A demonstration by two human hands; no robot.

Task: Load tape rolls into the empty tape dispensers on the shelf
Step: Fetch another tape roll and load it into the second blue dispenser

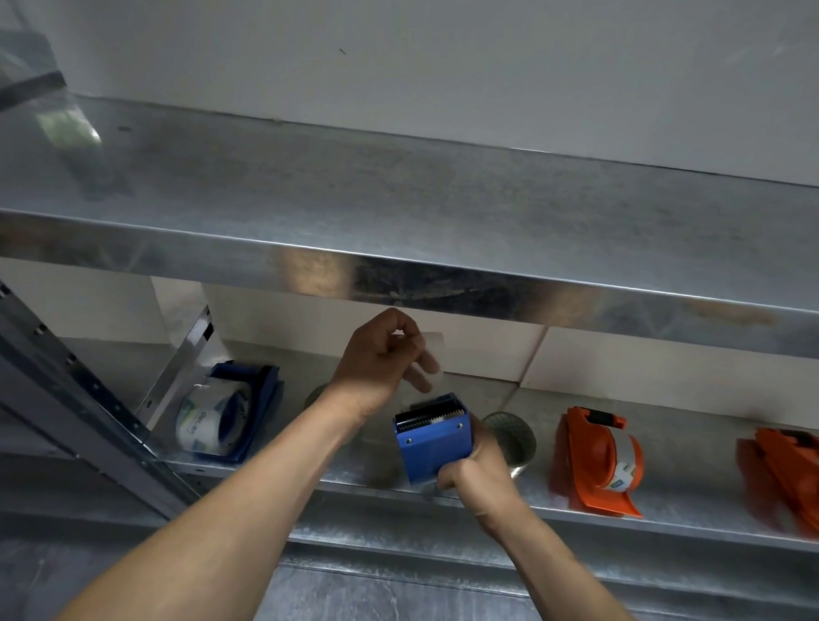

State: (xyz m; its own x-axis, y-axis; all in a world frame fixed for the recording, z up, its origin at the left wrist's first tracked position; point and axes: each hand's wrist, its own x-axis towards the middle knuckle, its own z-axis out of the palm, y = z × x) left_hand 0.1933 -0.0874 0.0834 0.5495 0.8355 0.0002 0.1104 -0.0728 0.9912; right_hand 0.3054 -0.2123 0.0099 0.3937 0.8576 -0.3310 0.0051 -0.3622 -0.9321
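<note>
My right hand (478,475) grips a blue tape dispenser (433,439) from below, its toothed blade facing up, just in front of the lower shelf (577,513). Above it my left hand (380,360) pinches the clear tape end (431,357) that stretches up from the dispenser. A second blue dispenser (230,413) with a tape roll in it lies at the shelf's left. An orange dispenser (597,461) holding a roll stands to the right, and another orange one (791,481) sits at the frame's right edge.
A loose roll of clear tape (510,437) lies on the shelf behind my right hand. The upper metal shelf (402,203) juts out overhead, with a blurred clear object (66,121) at its left. A perforated steel upright (66,377) runs down the left side.
</note>
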